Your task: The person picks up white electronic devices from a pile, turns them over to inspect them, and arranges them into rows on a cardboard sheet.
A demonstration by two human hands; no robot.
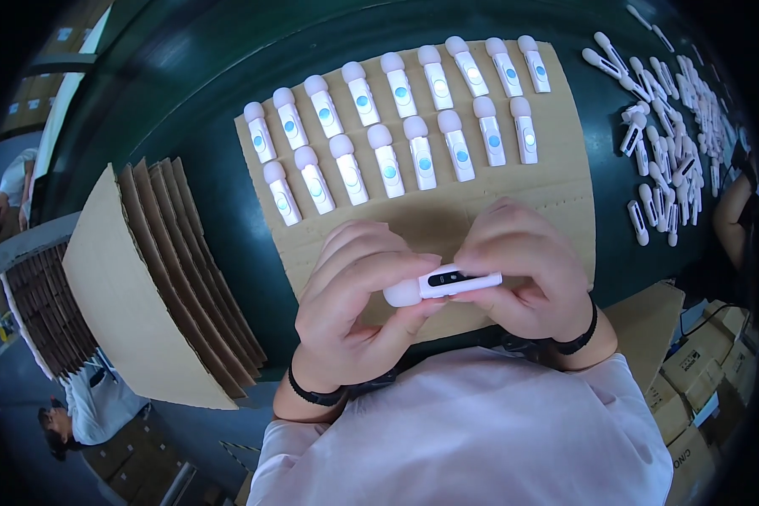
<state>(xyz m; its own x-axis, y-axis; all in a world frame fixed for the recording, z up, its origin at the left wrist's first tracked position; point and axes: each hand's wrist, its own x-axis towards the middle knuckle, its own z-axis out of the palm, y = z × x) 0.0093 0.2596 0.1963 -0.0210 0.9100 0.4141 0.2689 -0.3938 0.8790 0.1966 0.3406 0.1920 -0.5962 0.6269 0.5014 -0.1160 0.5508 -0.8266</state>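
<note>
We are holding a small white gadget [443, 282] with a rounded pale pink tip and a dark window on its side, lying level between both hands, just above the near edge of the cardboard sheet [565, 198]. Our left hand [354, 295] is wrapped around the pink tip end, fingers curled over the top and thumb underneath, so it is grasping that gadget. Our right hand [527, 270] is pinching the other end, fingertips on top, also gripping the same gadget. A black band [316, 395] sits on our left wrist and another black band [580, 337] on our right.

Farther out on the cardboard sheet, two rows of gadgets [396, 126] lie side by side, pink tips pointing away from us, each with a round blue spot on its face. The cardboard sheet rests on a dark green surface [202, 126]. To the right of the cardboard sheet, a loose heap of gadgets [670, 135] is scattered on the surface, and another person's arm [729, 219] shows just beyond that heap. To the left of the cardboard sheet, a stack of cardboard sheets [160, 278] leans fanned out. Below and right of the cardboard sheet, brown boxes [700, 371] are stacked.
</note>
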